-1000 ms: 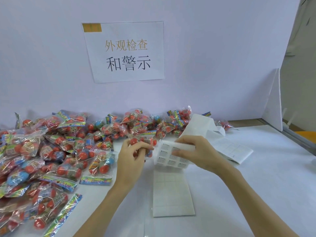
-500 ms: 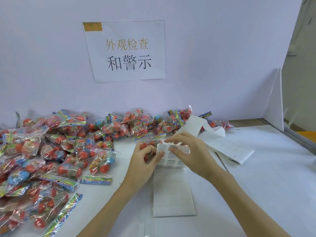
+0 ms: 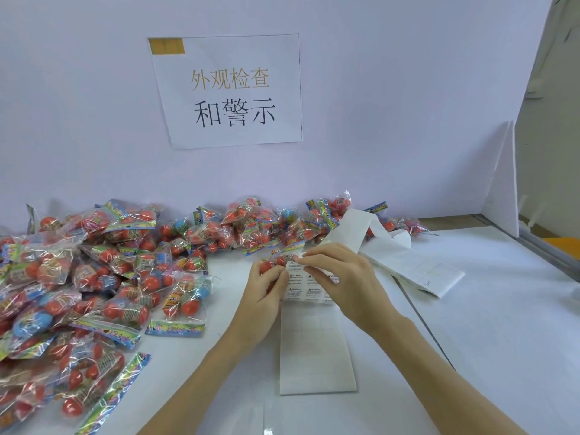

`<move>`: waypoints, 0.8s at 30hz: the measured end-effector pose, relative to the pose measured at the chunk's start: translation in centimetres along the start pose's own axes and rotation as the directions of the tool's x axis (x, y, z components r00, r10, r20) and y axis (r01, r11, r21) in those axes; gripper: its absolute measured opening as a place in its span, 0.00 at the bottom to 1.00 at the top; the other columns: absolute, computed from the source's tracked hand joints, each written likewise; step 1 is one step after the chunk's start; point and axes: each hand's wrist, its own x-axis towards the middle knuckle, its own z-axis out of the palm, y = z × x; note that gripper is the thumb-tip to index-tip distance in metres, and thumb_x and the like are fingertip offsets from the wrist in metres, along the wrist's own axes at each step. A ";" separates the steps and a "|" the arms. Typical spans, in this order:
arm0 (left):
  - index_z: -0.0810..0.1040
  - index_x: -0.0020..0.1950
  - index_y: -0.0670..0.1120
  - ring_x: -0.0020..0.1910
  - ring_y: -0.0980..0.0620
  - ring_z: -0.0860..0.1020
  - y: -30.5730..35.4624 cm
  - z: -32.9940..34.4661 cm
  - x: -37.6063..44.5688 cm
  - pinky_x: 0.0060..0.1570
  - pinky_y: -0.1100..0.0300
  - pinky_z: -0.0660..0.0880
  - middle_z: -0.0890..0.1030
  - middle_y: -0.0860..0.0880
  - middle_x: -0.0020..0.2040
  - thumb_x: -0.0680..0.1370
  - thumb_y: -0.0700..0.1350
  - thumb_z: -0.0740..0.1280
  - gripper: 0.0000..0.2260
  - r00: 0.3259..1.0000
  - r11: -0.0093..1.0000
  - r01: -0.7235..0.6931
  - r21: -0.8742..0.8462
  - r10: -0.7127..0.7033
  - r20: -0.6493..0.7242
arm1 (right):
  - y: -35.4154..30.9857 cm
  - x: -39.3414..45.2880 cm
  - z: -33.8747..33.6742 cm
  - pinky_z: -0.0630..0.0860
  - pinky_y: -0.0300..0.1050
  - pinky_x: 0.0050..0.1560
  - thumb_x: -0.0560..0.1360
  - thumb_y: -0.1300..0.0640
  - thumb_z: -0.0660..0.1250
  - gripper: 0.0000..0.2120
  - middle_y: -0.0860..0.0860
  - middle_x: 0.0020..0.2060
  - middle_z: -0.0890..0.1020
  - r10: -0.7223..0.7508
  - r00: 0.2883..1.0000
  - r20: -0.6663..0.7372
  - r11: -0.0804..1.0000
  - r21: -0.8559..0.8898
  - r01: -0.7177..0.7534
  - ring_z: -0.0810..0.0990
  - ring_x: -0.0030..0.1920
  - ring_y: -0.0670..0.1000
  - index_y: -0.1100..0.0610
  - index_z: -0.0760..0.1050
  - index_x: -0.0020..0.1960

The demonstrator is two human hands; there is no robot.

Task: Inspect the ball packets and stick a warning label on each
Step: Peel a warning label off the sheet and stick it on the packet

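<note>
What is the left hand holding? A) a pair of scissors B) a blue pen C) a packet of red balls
C: the left hand grips a ball packet beside the warning label sheet that the right hand holds.

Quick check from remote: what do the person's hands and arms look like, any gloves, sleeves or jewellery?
Both the left hand and right hand are bare: no gloves, and no rings or watch that I can see. Both forearms are uncovered to the frame's bottom edge; no sleeve shows.

Glossy plastic packets [image 3: 94, 277]; matt paper labels [image 3: 309, 285].
</note>
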 end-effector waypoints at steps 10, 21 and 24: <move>0.81 0.45 0.44 0.53 0.52 0.73 -0.6 -0.6 0.4 0.61 0.53 0.73 0.72 0.47 0.49 0.86 0.43 0.62 0.13 0.999 0.999 0.053 0.002 -0.053 0.009 | -0.3 0.0 0.1 0.78 0.43 0.58 0.79 0.60 0.74 0.12 0.48 0.53 0.83 0.142 0.985 0.096 0.974 0.164 -0.157 0.82 0.54 0.46 0.57 0.83 0.62; 0.78 0.44 0.47 0.49 0.57 0.71 -0.6 -0.2 0.2 0.51 0.69 0.68 0.71 0.43 0.49 0.87 0.43 0.60 0.13 0.999 0.998 -0.009 0.067 0.006 0.036 | -0.6 -0.1 0.5 0.80 0.46 0.53 0.78 0.62 0.74 0.04 0.48 0.49 0.82 0.177 0.980 0.090 0.969 0.158 -0.190 0.81 0.49 0.46 0.56 0.84 0.53; 0.78 0.44 0.49 0.48 0.60 0.71 -0.5 -0.3 0.3 0.51 0.71 0.67 0.71 0.47 0.49 0.87 0.43 0.59 0.14 0.998 0.999 0.034 0.034 -0.036 0.049 | -0.6 0.0 0.2 0.80 0.46 0.54 0.79 0.62 0.74 0.04 0.47 0.49 0.82 0.164 0.977 0.136 0.961 0.200 -0.189 0.82 0.51 0.47 0.56 0.83 0.51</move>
